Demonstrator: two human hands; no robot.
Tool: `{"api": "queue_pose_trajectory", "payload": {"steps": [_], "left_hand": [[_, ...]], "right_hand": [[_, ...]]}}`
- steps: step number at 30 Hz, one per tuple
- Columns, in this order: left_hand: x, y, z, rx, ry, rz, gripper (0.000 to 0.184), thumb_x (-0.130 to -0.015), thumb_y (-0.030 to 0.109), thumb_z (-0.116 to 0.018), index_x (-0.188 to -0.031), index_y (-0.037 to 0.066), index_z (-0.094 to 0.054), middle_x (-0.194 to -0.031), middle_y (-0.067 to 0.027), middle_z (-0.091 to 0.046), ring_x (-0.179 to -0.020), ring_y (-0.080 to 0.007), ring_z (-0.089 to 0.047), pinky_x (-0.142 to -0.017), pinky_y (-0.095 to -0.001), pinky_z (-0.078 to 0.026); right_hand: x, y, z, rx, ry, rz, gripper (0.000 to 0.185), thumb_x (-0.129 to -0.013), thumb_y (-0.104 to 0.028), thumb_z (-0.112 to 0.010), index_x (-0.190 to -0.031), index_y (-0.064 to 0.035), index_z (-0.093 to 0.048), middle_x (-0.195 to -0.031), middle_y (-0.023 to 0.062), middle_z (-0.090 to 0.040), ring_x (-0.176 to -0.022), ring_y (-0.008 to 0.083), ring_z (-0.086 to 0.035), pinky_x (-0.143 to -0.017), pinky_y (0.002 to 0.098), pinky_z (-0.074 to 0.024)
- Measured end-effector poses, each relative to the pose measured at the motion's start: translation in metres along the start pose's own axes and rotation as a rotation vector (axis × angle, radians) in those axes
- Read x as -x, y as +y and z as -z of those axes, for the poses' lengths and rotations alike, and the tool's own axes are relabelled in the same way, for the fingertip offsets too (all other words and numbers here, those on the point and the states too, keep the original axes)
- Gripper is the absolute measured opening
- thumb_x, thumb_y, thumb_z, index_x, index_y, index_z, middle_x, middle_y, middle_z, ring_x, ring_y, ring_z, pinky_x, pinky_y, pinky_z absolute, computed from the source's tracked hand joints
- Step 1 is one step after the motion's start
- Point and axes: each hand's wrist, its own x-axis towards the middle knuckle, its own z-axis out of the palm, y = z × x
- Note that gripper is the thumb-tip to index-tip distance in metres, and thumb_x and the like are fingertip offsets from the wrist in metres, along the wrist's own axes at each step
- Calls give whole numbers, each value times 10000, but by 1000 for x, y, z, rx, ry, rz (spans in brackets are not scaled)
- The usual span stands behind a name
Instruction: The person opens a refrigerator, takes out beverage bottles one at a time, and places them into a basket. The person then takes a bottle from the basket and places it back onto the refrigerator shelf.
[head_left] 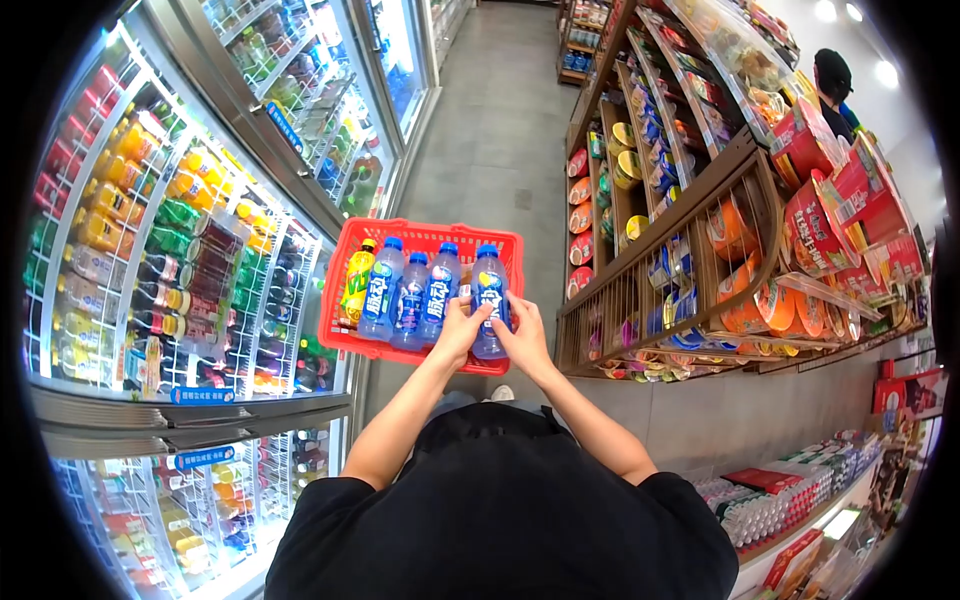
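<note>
A drink bottle (489, 285) with a blue cap and blue label is held at the right side of a red shopping basket (497, 367). My left hand (460, 332) grips it from the left, near its lower half. From the other side, my right hand (524, 338) closes on the same bottle. Beside it in the basket stand several similar blue bottles (381, 290) with white lettering. At the far left of the basket is a yellow bottle (357, 283) with a dark cap. What supports the basket is hidden.
Glass-fronted drink fridges (180, 250) line the left side. On the right, a wooden shelf unit (650, 260) bears packaged noodle cups (820, 230). A grey floor aisle (495, 100) runs ahead between them. A person in a black cap (832, 75) stands beyond the shelves.
</note>
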Motion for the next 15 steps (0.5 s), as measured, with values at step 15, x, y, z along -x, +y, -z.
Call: {"api": "queue_pose_trajectory", "payload": {"steps": [15], "left_hand": [[49,1,19,41,158,-364,526,-913,198,-697,-1314,-23,-439,-1152,-129,-563,-1030,-165,-562,-884,-298,-489]], "right_hand": [[-21,-29,8,-655,-460,-232,692,-898,-227,-722,-1442,34,-384,-1227,128,-604,-1058,152,-613,-901,297,-514]]}}
